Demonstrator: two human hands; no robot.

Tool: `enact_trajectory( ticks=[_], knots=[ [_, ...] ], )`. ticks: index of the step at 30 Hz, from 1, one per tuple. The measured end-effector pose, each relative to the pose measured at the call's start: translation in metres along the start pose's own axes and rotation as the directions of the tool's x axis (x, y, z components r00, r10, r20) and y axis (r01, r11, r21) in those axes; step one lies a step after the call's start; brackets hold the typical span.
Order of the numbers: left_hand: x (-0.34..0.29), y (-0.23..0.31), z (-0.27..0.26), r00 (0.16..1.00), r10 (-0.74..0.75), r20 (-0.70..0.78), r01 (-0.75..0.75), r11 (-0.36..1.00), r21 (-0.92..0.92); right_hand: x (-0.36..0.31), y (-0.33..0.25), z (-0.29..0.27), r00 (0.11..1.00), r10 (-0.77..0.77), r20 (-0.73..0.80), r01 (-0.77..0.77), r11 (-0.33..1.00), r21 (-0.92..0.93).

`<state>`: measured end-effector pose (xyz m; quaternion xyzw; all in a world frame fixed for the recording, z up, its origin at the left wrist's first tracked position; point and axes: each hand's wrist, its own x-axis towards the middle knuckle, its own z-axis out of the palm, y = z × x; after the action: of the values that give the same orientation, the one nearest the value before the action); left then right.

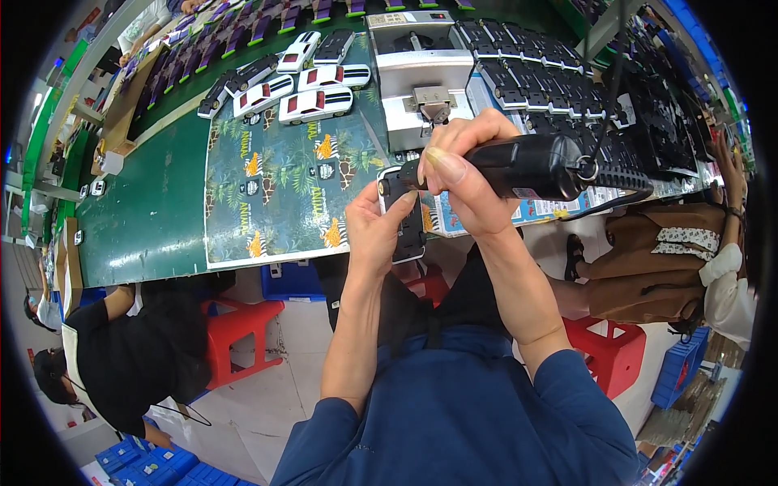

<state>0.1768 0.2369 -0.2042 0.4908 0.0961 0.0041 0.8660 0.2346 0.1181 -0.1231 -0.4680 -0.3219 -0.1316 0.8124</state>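
My left hand (372, 236) grips a toy car (411, 241) at the table's front edge, its black underside turned up and a white rim showing. In my right hand (472, 180) is a black electric screwdriver (531, 167), lying almost level with its tip end toward the car. The fingers of that hand hide the tip, so I cannot tell whether it touches a screw. Just beyond my hands stands a silver metal machine (421, 77) with a small bracket at its front. White toy cars (316, 104) with dark stripes sit to its left, a few dark undersides among them.
Rows of black car undersides (519, 85) fill the table right of the machine. A printed animal-pattern sheet (284, 194) covers part of the green table (154, 219). The screwdriver's cord (620, 89) rises at right. People sit on both sides, near red stools (243, 340).
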Motion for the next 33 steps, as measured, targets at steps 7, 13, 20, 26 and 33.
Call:
enact_trajectory(
  ticks=[7, 13, 20, 26, 33],
  knots=[
    [0.008, 0.003, -0.018, 0.995, -0.095, -0.025, 0.079, 0.923, -0.375, 0.026, -0.022, -0.01, 0.99, -0.102, -0.097, 0.109, 0.992, 0.071],
    [0.002, 0.005, -0.024, 0.99, -0.089, 0.107, 0.126, 0.902, -0.412, 0.059, -0.02, -0.026, 0.966, -0.193, -0.174, 0.175, 0.978, -0.111],
    [0.006, 0.007, -0.02, 0.984, -0.093, 0.153, 0.142, 0.925, -0.353, 0.063, -0.004, -0.019, 0.985, -0.116, -0.13, 0.076, 0.958, -0.278],
    [0.005, 0.003, -0.03, 0.993, -0.067, 0.093, 0.103, 0.876, -0.471, 0.078, -0.002, -0.006, 0.998, 0.025, -0.05, -0.042, 0.927, -0.374],
    [0.01, -0.004, -0.031, 0.991, -0.093, 0.096, 0.128, 0.86, -0.493, 0.014, -0.055, -0.002, 0.973, 0.228, -0.043, -0.222, 0.968, 0.113]
  ],
)
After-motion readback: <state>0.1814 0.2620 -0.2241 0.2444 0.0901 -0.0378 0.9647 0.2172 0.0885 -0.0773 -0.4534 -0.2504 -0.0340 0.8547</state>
